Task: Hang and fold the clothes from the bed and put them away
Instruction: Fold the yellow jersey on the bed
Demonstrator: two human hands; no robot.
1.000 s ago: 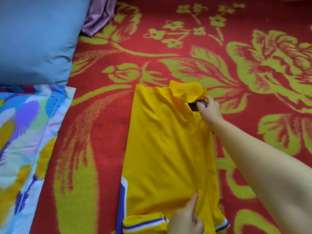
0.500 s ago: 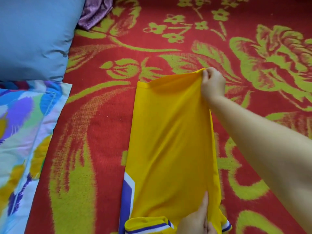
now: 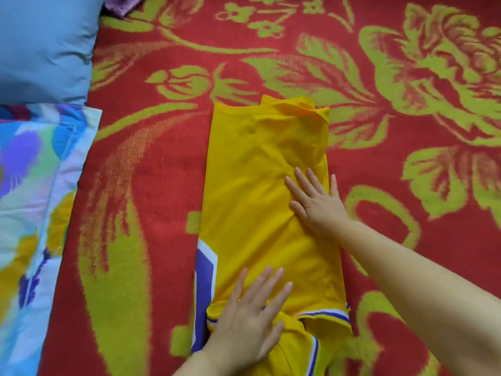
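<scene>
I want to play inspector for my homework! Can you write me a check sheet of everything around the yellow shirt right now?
Surface: red fleecy blanket with green flower pattern, covering the bed.
Job's things: yellow jersey shirt with purple and white trim, folded into a long strip, lying flat.
Clutter: blue-grey pillow; multicoloured floral pillow; crumpled purple cloth at the top edge.
Grips: left hand flat on the shirt's near end; right hand flat on its middle; both open.
Cables: nothing seen.
Surroundings: nothing seen beyond the bed.

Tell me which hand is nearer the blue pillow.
Left. The left hand presses the yellow shirt's near end; the right hand lies farther right of the blue pillow.
</scene>
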